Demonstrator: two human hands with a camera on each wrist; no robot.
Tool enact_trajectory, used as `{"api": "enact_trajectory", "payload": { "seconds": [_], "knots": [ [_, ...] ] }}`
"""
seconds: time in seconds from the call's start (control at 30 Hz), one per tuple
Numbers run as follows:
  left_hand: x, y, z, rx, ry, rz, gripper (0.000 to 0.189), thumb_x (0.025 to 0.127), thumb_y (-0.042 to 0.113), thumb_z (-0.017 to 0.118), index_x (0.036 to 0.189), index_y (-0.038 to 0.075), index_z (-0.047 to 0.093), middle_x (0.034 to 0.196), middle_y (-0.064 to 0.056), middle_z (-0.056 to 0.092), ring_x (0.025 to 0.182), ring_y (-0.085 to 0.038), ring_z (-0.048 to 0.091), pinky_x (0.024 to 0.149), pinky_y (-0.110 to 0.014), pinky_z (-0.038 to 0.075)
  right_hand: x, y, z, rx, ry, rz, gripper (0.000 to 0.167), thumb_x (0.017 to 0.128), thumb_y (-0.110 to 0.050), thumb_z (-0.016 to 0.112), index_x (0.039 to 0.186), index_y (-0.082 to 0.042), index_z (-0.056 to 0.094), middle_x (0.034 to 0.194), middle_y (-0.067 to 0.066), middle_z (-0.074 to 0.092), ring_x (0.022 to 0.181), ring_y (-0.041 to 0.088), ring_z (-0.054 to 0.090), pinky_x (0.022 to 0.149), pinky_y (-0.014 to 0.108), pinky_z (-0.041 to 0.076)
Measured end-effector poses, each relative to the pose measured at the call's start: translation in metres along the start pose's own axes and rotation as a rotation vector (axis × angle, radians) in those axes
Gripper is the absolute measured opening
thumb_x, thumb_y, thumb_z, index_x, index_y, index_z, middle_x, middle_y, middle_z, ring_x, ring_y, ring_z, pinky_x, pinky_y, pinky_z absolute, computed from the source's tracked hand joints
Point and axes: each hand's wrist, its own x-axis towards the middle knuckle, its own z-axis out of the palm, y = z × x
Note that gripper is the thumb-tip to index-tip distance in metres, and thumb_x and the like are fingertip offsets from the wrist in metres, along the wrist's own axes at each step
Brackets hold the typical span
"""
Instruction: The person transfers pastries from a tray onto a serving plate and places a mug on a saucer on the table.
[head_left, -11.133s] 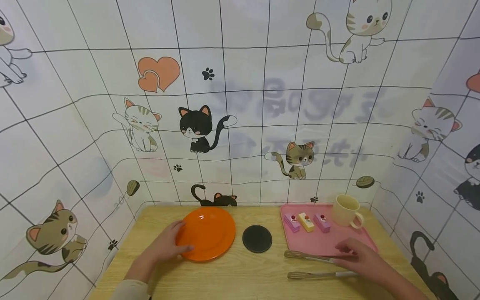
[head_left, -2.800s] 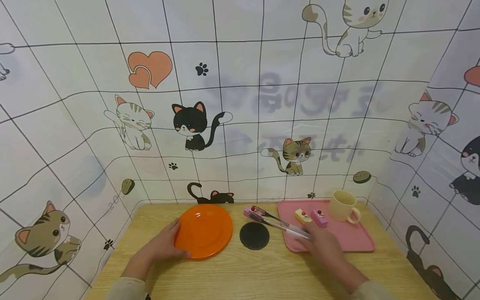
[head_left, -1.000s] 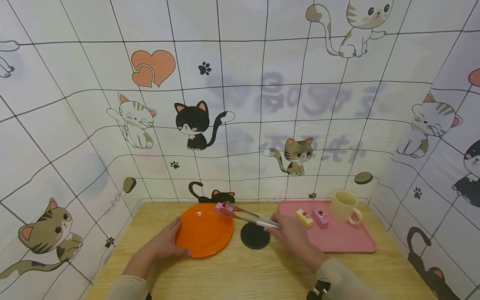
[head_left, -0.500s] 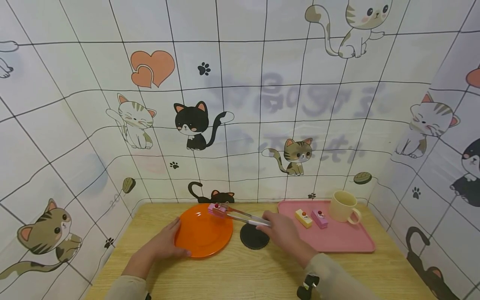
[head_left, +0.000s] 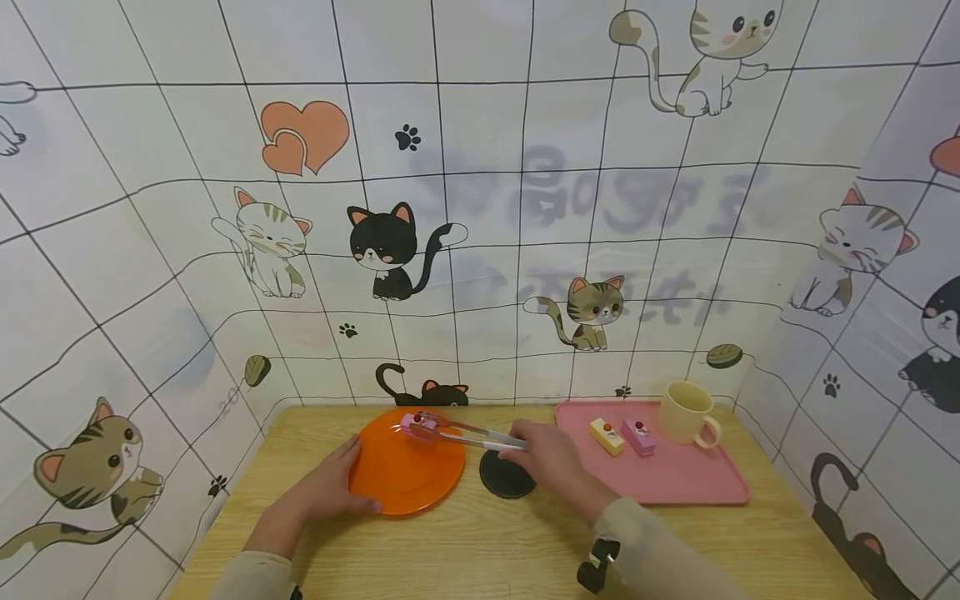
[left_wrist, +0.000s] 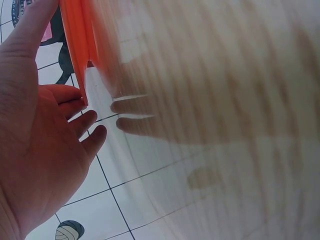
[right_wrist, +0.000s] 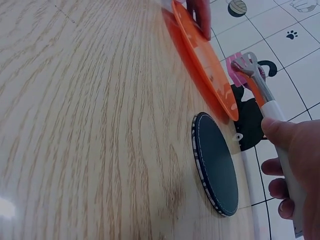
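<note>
One pair of tongs (head_left: 491,444) runs crosswise, pointing left, pinching pink cake (head_left: 410,425).

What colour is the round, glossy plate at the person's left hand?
The round, glossy plate is bright orange, seen best in the head view.

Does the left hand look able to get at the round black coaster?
Probably not straight across: the round orange plate lies between the left hand and the coaster.
</note>
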Motion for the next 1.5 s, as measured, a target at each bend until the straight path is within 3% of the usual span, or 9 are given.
{"api": "enact_trajectory", "payload": {
  "seconds": [0.7,0.93,1.5],
  "knots": [
    [-0.003,-0.005,0.003,0.018,0.007,-0.002,0.134,0.076,0.059,0.098,0.169,-0.009,0.030,0.179,-0.029,0.023,0.161,-0.055,0.028,0.128,-0.070,0.030,0.013,-0.009,0.013,0.026,-0.035,-0.056,0.025,0.094,-0.042,0.090,0.096,-0.027,0.070,0.078,-0.014,0.060,0.066,0.012,0.051,0.059,0.029,0.042],
    [-0.003,-0.002,0.001,0.007,-0.001,-0.010,0.133,0.076,0.059,0.097,0.169,-0.008,0.031,0.179,-0.028,0.023,0.162,-0.054,0.028,0.128,-0.070,0.029,0.015,-0.012,0.016,0.013,-0.075,-0.041,0.025,0.096,-0.044,0.087,0.098,-0.027,0.069,0.078,-0.013,0.061,0.064,0.012,0.051,0.058,0.030,0.042],
    [-0.002,-0.002,0.002,0.006,-0.003,-0.009,0.133,0.077,0.059,0.097,0.170,-0.008,0.029,0.180,-0.028,0.021,0.162,-0.054,0.026,0.128,-0.069,0.029,0.018,-0.007,0.025,0.006,-0.076,-0.027,0.024,0.097,-0.046,0.086,0.099,-0.028,0.070,0.079,-0.014,0.061,0.065,0.011,0.052,0.058,0.029,0.042]
  ]
}}
